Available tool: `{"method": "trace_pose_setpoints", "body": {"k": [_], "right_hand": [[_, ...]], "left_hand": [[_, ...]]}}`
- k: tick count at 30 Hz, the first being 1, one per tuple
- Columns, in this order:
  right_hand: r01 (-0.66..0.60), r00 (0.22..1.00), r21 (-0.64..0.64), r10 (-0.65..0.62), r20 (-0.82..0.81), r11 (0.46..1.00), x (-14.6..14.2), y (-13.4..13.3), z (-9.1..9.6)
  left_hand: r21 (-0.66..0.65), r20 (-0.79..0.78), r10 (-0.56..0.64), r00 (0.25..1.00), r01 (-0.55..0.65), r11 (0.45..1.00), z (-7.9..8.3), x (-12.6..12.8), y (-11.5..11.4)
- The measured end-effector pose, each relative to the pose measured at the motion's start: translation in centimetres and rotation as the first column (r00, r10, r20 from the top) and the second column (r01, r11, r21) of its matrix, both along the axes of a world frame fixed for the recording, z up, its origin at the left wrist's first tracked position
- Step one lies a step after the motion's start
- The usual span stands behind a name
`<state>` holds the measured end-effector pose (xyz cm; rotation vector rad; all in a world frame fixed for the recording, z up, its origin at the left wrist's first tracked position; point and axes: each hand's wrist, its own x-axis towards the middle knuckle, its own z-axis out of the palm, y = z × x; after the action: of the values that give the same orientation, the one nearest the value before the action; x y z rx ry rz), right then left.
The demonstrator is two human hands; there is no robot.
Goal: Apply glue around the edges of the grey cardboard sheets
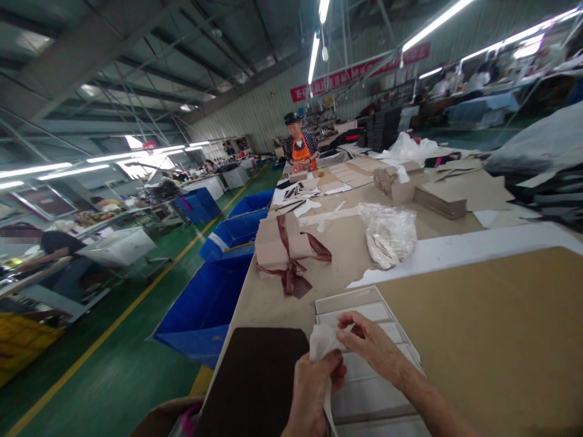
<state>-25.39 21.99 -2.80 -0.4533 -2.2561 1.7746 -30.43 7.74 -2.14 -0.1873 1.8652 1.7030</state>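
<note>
Near the bottom centre, my left hand (314,379) is closed around a thin, white, crumpled strip (322,341), whose tail hangs down below the fingers. My right hand (371,346) meets it from the right, with thumb and curled forefinger pinched at the strip's upper edge. Beneath both hands lies a shallow whitish tray (348,297) with dividers across it, partly covered by the hands and forearm. A dark brown flat board (257,376) is just left of my left hand. Beyond the tray, a beige box (273,243) is tied with a brown ribbon (291,267).
Blue bins (200,303) line the table's left edge beside a green floor. A clear plastic bag (389,233) and stacked cardboard pieces (439,203) lie farther up the table. Large brown board (492,340) covers the right side. A person in an orange apron (303,152) stands at the far end.
</note>
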Motion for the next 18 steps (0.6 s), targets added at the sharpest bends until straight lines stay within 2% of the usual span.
{"method": "trace_pose_setpoints", "body": {"k": [2, 5, 12, 18], "right_hand": [[-0.055, 0.998, -0.126, 0.056, -0.002, 0.99, 0.3, -0.3, 0.1], [-0.041, 0.999, -0.18, 0.045, 0.02, 0.983, 0.9, 0.1, -0.2], [0.102, 0.99, -0.2, -0.081, 0.113, 0.974, 2.1, 1.8, -1.5], [0.236, 0.968, -0.206, -0.212, 0.132, 0.95, 3.0, 4.0, -3.3]], "left_hand": [[0.033, 0.062, -0.009, 0.998, 0.007, 0.999, 0.5, 0.9, 0.2], [0.035, 0.076, -0.038, 0.996, 0.036, 0.999, 1.1, 1.4, 0.5], [0.063, 0.202, -0.09, 0.975, 0.078, 0.995, 0.5, 1.4, 0.7], [0.024, 0.212, -0.097, 0.972, 0.094, 0.995, 0.0, 1.1, 0.5]]}}
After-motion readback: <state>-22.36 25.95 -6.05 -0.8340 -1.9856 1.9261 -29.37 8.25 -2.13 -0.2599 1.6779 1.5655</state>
